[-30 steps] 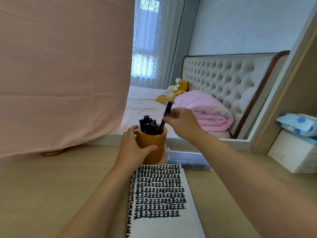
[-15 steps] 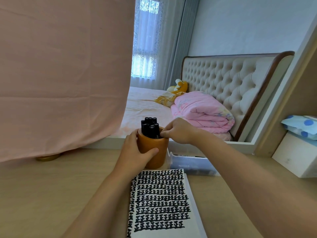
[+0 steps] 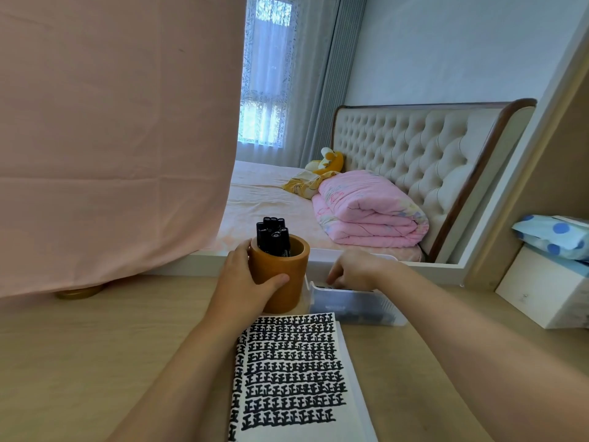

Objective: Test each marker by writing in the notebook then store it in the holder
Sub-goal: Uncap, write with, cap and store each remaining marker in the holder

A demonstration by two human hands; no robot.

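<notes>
Now the left hand [image 3: 242, 282] grips the holder [image 3: 283, 279], just beyond the notebook [image 3: 293, 371], with the markers [image 3: 274, 236] standing in it. The right hand [image 3: 357, 269] has left it and dips into the clear box [image 3: 353, 309] to the right, probably for the next one; whether it holds anything, I cannot tell.

Markers [image 3: 272, 234] in holder [image 3: 280, 275], bin [image 3: 353, 306] right of it, notebook [image 3: 296, 374] before both.
</notes>
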